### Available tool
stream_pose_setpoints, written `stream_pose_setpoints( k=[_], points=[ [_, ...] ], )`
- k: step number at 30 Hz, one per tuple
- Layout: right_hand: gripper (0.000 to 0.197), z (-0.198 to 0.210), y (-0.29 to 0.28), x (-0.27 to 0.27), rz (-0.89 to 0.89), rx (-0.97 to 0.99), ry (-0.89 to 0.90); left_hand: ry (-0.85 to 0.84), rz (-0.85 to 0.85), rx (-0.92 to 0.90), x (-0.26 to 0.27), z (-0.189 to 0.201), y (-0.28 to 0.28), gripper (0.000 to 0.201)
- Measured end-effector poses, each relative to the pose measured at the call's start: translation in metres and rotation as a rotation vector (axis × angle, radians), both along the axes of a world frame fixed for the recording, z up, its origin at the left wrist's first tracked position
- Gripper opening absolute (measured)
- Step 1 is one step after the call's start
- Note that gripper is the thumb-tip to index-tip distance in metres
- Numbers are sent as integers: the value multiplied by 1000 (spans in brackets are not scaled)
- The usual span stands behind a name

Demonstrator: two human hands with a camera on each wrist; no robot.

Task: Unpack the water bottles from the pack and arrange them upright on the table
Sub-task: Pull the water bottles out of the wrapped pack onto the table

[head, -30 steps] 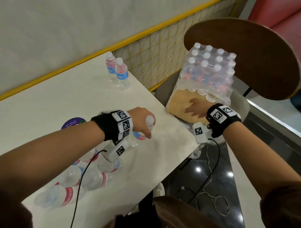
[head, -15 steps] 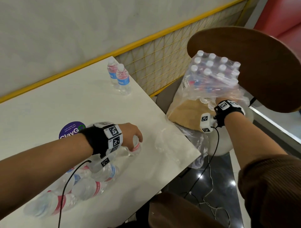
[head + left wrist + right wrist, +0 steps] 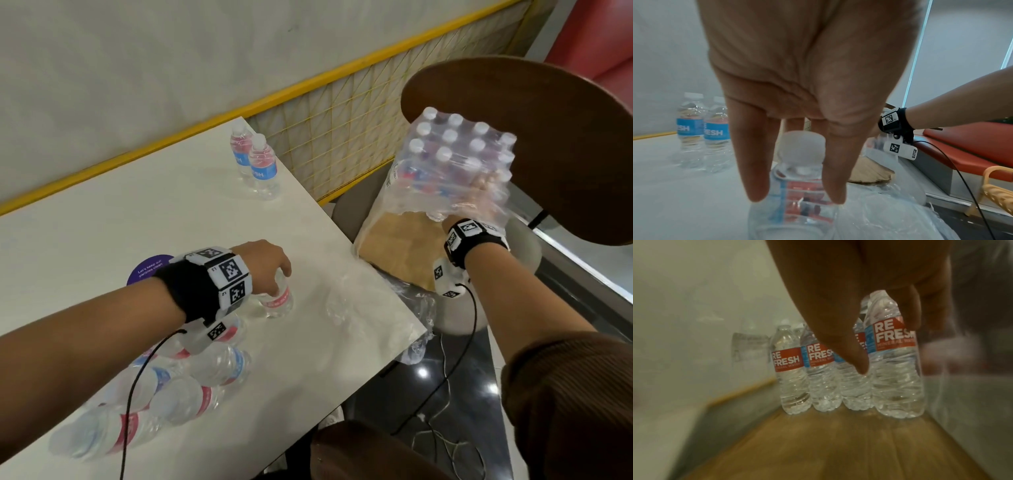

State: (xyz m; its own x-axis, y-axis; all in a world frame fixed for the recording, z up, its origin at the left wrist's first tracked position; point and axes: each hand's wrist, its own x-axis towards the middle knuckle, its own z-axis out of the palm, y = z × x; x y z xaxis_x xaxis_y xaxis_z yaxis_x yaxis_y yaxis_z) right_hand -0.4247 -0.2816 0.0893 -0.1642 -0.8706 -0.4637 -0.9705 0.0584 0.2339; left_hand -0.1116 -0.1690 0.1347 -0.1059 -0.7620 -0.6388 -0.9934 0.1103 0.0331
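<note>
— Where's the left grip [image 3: 265, 270]?
— Over an upright bottle [image 3: 279, 301] on the table [image 3: 102, 219], fingers down its sides. Several bottles [image 3: 191, 383] lie on their sides nearer than it, under the forearm.
— And beyond it?
— Two standing bottles [image 3: 255, 164], well apart, at the far edge.
— The right grip [image 3: 479, 198]?
— Off the table's right edge, inside the pack [image 3: 459, 157], which sits on a chair [image 3: 524, 246]. A row of bottles [image 3: 842, 369] stands just ahead of its fingers.

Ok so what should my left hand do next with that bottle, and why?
Probably let go: the bottle stands upright on the table, the left hand fingers around its cap. Several bottles nearby lie on their sides, so reach for one next.
</note>
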Motion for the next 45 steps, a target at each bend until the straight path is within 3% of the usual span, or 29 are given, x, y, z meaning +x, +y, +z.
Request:
stream_pose_setpoints(
  k=[10,15,19,20,22,24,27,28,31,34,41,43,45],
  points=[
    [56,-2,-21,5,-22,59,75,27,29,13,3,-1,-1,44],
    [67,-15,-44,-6,-109,-16,-15,-13,-96,13,-14,1,-4,54],
    [49,-3,-7,9,-24,2,22,174,-150,-136,-60,9,-17,54],
    [49,-16,-19,2,24,30,0,220,-157,-155,-74,10,-24,53],
    [54,-23,-30,-7,-107,-12,-128,283,-167,-183,-100,8,-42,51],
    [62,-23,-42,-11,-307,-40,-401,311,-159,-191,-119,3,-59,51],
    [46,-13,-52,-21,-389,-121,-511,291,-152,-175,-138,-7,-79,52],
    [47,-11,-55,-25,-471,-180,-594,278,-147,-167,-142,-9,-84,52],
    [66,-6,-53,-31,-449,-218,-564,231,-133,-145,-146,-16,-93,58],
    [60,-5,-57,-26,-591,-217,-850,259,-133,-145,-148,-18,-95,73],
    [47,-20,-29,-3,-427,-247,-713,371,-84,-191,-131,-24,-92,86],
    [46,-12,-5,6,-327,-223,-674,438,-82,-199,-123,-29,-86,92],
    [43,3,22,16,-234,-329,-686,528,-88,-220,-117,-31,-77,100]
  ],
)
